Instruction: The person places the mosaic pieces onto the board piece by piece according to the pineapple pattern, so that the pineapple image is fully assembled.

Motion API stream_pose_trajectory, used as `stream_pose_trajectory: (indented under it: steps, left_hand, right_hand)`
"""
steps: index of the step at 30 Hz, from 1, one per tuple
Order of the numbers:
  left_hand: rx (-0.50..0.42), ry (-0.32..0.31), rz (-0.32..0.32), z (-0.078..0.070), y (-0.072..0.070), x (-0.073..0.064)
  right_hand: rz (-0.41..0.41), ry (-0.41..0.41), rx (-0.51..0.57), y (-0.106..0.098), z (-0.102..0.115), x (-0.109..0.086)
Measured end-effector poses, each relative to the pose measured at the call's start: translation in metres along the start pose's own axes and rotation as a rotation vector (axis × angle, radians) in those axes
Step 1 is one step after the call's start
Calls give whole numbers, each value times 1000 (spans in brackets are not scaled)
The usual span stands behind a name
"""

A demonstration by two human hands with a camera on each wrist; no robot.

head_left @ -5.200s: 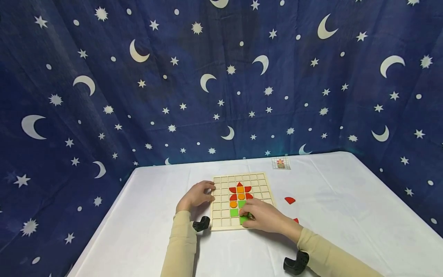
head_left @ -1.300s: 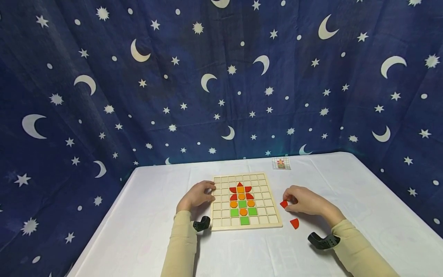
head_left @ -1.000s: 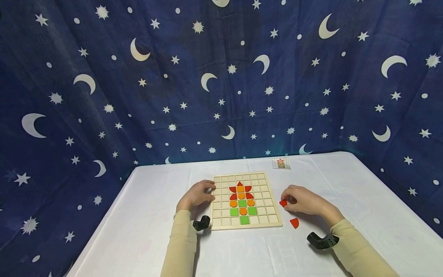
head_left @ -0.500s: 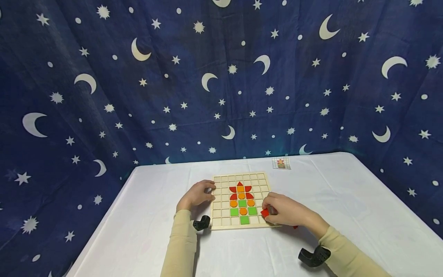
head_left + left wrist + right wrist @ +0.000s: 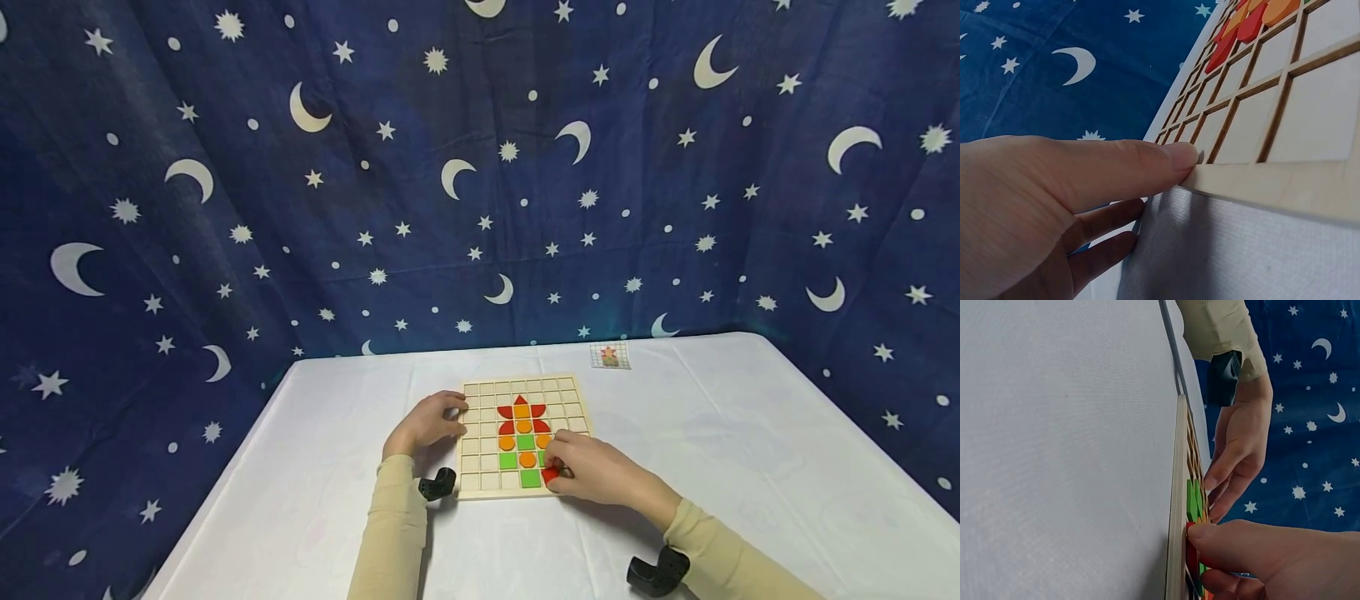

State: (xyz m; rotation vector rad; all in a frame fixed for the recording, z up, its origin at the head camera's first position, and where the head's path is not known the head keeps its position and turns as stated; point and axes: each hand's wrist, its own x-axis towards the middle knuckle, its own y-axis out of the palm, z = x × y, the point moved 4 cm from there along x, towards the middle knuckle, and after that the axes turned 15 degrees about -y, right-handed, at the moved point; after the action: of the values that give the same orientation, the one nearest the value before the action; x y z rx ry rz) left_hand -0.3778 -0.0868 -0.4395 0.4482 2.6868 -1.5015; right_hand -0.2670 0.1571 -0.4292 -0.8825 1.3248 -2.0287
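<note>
A wooden grid board (image 5: 480, 483) lies on the white table, bearing a flower-like pattern of red, orange and green tiles. My right hand (image 5: 600, 471) pinches a red quarter-circle tile (image 5: 551, 475) between thumb and fingers, low over the board's front row. That tile sits just right of the lowest green square tile (image 5: 530, 478); in the right wrist view its red edge (image 5: 1191, 550) shows under the thumb. My left hand (image 5: 427, 423) rests at the board's left side, its extended thumb (image 5: 1179, 156) touching the rim and the other fingers loose.
A small printed card (image 5: 611, 355) with a similar flower on a grid lies at the table's back. The white tablecloth (image 5: 750, 433) stretches right of the board. Behind hangs a dark blue curtain (image 5: 405, 200) with moons and stars.
The right hand placed an orange circle and green square, then picked up a red quarter-circle tile right of the board and carried it left to the front row. The left hand stayed put.
</note>
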Motion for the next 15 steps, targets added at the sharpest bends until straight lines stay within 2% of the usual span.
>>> stream_pose_trajectory:
  steps: [7, 15]
  left_hand:
    - [6, 7, -3, 0, -1, 1]
    - [18, 10, -3, 1, 0, 1]
  right_hand:
    - [-25, -25, -25, 2, -1, 1]
    - [-24, -8, -12, 6, -3, 1]
